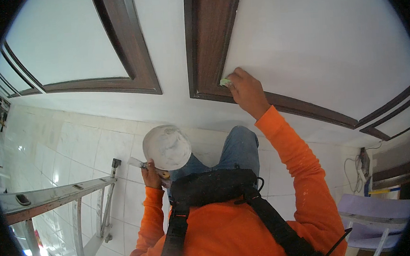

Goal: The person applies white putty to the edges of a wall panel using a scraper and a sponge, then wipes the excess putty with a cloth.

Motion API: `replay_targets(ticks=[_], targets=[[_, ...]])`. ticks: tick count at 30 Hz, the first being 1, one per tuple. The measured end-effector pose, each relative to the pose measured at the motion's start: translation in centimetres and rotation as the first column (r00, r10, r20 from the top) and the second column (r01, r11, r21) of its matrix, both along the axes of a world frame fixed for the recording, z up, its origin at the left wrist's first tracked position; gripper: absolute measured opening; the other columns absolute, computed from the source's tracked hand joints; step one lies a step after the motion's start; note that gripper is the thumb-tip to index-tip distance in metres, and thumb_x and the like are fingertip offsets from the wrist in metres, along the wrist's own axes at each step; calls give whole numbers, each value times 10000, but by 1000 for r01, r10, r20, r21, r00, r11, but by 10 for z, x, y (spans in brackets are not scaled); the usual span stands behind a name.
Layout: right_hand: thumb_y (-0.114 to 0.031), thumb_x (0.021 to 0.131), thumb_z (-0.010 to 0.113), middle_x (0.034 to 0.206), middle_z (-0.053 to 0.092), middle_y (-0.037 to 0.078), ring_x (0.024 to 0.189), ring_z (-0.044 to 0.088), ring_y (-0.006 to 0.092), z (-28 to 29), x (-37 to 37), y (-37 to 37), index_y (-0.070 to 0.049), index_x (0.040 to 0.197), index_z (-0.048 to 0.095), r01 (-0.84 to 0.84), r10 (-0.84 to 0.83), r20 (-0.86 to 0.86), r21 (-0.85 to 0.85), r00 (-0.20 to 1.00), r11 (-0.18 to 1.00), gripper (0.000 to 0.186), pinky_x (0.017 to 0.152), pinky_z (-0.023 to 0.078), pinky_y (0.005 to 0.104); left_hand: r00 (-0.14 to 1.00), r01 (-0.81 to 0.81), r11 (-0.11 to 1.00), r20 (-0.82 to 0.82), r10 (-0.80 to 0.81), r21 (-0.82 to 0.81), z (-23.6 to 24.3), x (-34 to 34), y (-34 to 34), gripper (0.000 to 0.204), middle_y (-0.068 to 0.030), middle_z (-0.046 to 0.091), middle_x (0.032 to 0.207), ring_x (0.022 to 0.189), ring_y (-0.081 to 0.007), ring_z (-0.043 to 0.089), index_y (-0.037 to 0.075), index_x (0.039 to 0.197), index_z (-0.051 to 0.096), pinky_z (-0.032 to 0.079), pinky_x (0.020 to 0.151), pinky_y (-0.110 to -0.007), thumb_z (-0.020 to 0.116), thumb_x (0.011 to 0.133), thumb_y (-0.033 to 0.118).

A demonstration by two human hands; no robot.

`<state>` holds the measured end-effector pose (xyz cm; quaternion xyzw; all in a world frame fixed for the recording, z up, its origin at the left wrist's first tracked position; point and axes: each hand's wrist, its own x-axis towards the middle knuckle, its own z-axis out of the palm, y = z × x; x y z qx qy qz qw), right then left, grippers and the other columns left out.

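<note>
Raised to the wall, my right hand (250,93) pinches a small pale green piece (225,82), perhaps a sponge or folded pad. It touches the inner lower-left corner of a dark brown wooden moulding (210,43) that frames a white wall panel (312,41). Lower down, my left hand (152,176) grips the near-left edge of a round, shallow white bowl (147,148), smeared inside with white paste (169,146). A small tool with a pale flat end (135,162) sticks out leftward from the same hand. Its other end is hidden by my fingers.
An aluminium ladder (61,197) stands on the tiled floor (82,149) to my left. Another brown moulding (101,85) frames the wall on that side. At the right are a purple chair (376,207) and a hanging cable (353,173) near the wall's base.
</note>
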<state>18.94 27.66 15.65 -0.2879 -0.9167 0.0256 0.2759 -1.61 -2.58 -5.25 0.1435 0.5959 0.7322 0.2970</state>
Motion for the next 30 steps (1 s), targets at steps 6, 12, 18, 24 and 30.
replay_targets(ticks=[6, 12, 18, 24, 30], targets=[[-119, 812, 594, 864, 531, 90, 861, 584, 274, -11, -2, -1, -44, 881, 625, 25, -18, -61, 111, 998, 994, 107, 707, 516, 403, 999, -34, 999, 9, 34, 34, 13, 8, 9, 336, -59, 629, 747, 561, -146, 595, 10, 997, 565, 480, 496, -266, 489, 955, 334], [-116, 795, 617, 823, 511, 77, 778, 583, 256, -12, 1, 0, -62, 855, 635, 82, -57, -117, 220, 991, 972, 82, 642, 514, 381, 999, 4, 998, -39, -7, -70, 9, 3, 4, 321, -47, 609, 705, 545, -143, 585, 28, 950, 563, 471, 490, -266, 487, 953, 340], [-134, 803, 632, 804, 500, 86, 724, 575, 263, 38, 12, -13, -60, 877, 643, 142, -89, -321, 145, 943, 979, 105, 619, 498, 367, 995, 98, 995, 33, -98, -19, -8, -8, -5, 324, -52, 615, 890, 753, -116, 584, -13, 1036, 535, 485, 650, -261, 472, 972, 298], [-128, 801, 636, 823, 508, 81, 770, 582, 275, 0, 21, -3, -56, 884, 643, 25, -4, -194, 106, 981, 994, 110, 663, 508, 385, 1000, -1, 999, 3, 1, -54, 3, 3, 4, 338, -72, 631, 801, 651, -160, 601, -6, 996, 554, 484, 580, -298, 477, 953, 321], [-98, 812, 611, 856, 519, 105, 792, 571, 279, 8, 11, 4, -35, 911, 641, -42, 71, -158, 179, 985, 983, 121, 667, 496, 380, 996, 3, 998, 91, 3, -62, 0, 3, 1, 325, -80, 608, 930, 826, -160, 583, -29, 1028, 546, 483, 692, -303, 498, 949, 283]])
